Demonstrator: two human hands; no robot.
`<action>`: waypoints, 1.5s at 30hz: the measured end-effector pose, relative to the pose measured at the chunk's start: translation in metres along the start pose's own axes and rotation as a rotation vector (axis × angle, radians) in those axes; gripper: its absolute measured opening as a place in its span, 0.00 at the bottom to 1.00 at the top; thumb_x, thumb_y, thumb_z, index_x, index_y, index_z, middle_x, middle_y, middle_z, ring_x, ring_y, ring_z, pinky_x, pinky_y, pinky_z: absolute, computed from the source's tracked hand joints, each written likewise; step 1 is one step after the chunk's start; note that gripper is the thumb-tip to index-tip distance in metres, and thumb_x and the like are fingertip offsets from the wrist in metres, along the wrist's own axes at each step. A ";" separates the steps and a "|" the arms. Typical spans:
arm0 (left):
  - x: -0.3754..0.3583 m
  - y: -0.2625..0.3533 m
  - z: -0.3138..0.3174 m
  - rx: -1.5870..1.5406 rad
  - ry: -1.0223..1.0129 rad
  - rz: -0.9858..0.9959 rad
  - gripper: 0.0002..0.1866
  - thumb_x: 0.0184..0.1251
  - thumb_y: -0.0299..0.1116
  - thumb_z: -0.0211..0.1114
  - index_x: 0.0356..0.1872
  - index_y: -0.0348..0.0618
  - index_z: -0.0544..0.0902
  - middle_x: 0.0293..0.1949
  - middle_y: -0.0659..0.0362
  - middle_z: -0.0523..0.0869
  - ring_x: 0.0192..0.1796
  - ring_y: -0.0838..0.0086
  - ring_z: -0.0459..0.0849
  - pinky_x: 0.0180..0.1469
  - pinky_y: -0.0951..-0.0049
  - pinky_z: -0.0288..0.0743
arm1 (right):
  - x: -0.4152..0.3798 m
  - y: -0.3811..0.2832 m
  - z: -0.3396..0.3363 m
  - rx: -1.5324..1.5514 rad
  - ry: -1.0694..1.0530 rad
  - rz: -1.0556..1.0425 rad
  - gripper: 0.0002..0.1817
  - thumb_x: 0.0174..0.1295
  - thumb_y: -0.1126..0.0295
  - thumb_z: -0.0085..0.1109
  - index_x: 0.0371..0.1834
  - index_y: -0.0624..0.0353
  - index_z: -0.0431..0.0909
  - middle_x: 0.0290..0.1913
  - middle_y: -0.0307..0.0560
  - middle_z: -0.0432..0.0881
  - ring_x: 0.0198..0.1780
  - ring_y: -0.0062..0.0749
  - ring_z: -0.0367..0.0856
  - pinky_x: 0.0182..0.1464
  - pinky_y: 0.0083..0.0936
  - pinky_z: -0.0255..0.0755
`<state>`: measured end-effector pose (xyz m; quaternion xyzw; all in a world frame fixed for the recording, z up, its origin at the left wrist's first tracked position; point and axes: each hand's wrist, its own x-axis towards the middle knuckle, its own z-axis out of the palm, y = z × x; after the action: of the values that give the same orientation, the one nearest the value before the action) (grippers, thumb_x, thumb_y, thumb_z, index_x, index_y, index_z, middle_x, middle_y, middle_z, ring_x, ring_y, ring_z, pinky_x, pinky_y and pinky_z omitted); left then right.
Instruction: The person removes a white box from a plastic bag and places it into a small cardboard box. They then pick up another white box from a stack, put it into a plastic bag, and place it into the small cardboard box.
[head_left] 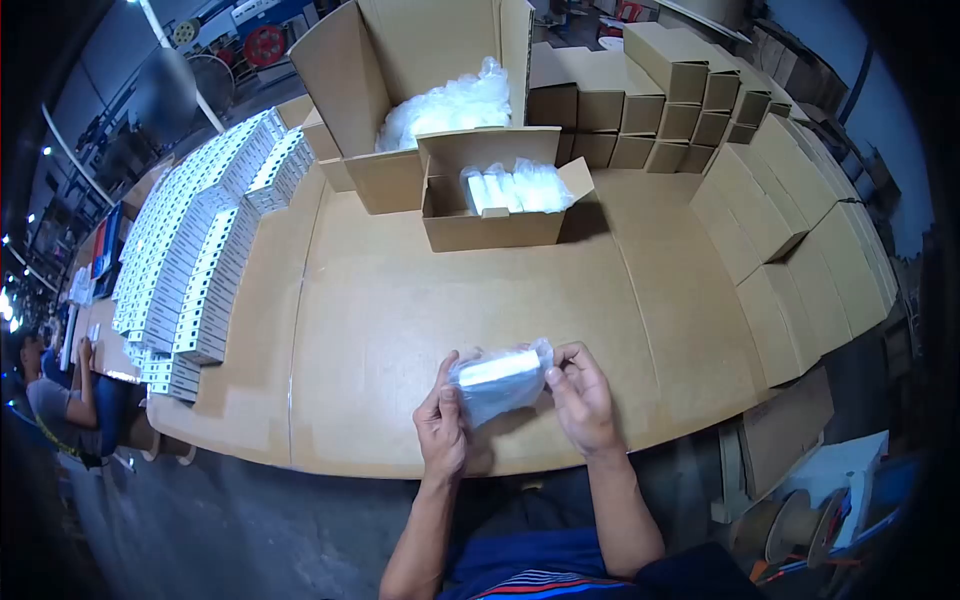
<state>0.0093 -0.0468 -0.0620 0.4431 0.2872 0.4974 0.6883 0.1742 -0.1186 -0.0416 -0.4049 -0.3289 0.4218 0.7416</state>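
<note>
Between my two hands, above the near part of the table, is a clear plastic bag (497,383) with a white box-like item inside. My left hand (440,420) grips the bag's left side, thumb on top. With thumb and fingers, my right hand (584,396) pinches the bag's right upper corner. Beyond them stands a small open cardboard box (492,234) holding several plastic-wrapped white items (520,188). Behind that, a larger open carton (385,185) contains a heap of clear plastic bags (450,108).
Stacks of small white boxes (190,245) with dark markings fill the table's left side. Closed brown cardboard boxes (600,105) are piled at the back right, more boxes (800,240) along the right edge. A seated person (70,400) is at far left. Cable spools (800,525) lie lower right.
</note>
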 end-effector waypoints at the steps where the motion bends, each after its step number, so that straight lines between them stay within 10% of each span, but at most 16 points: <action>1: 0.002 0.001 0.001 -0.007 0.014 -0.012 0.30 0.86 0.45 0.54 0.74 0.28 0.71 0.62 0.46 0.85 0.58 0.73 0.83 0.62 0.72 0.76 | 0.000 -0.001 0.007 0.010 0.020 -0.012 0.12 0.76 0.72 0.61 0.56 0.63 0.71 0.59 0.54 0.83 0.59 0.28 0.79 0.63 0.26 0.73; 12: 0.001 0.005 0.010 0.186 -0.161 0.096 0.33 0.81 0.46 0.63 0.75 0.32 0.69 0.61 0.52 0.82 0.60 0.71 0.81 0.64 0.70 0.75 | -0.014 0.015 0.035 -0.143 0.232 0.057 0.10 0.78 0.69 0.59 0.50 0.65 0.84 0.44 0.42 0.87 0.44 0.18 0.82 0.50 0.20 0.77; 21: 0.001 0.016 0.022 0.298 0.024 -0.014 0.15 0.84 0.34 0.59 0.48 0.31 0.88 0.46 0.53 0.91 0.47 0.75 0.85 0.54 0.74 0.78 | 0.000 -0.003 0.025 -0.545 0.079 -0.206 0.09 0.75 0.77 0.58 0.52 0.68 0.84 0.48 0.52 0.91 0.62 0.34 0.85 0.60 0.27 0.77; 36: 0.008 0.009 0.021 0.109 0.111 0.085 0.12 0.83 0.31 0.60 0.50 0.28 0.84 0.38 0.50 0.90 0.43 0.70 0.89 0.48 0.72 0.82 | -0.016 0.011 0.018 -0.148 0.047 0.119 0.11 0.72 0.77 0.64 0.54 0.69 0.82 0.48 0.44 0.88 0.48 0.20 0.83 0.53 0.21 0.80; 45: 0.007 0.025 0.030 -0.021 0.008 0.066 0.17 0.82 0.34 0.61 0.61 0.30 0.79 0.55 0.46 0.86 0.58 0.66 0.86 0.62 0.68 0.78 | -0.015 0.002 0.030 -0.248 0.235 0.124 0.09 0.73 0.75 0.64 0.50 0.71 0.87 0.46 0.48 0.91 0.47 0.21 0.86 0.53 0.19 0.79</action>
<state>0.0261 -0.0468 -0.0256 0.4431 0.2700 0.5246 0.6749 0.1421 -0.1216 -0.0315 -0.5592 -0.2638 0.3729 0.6919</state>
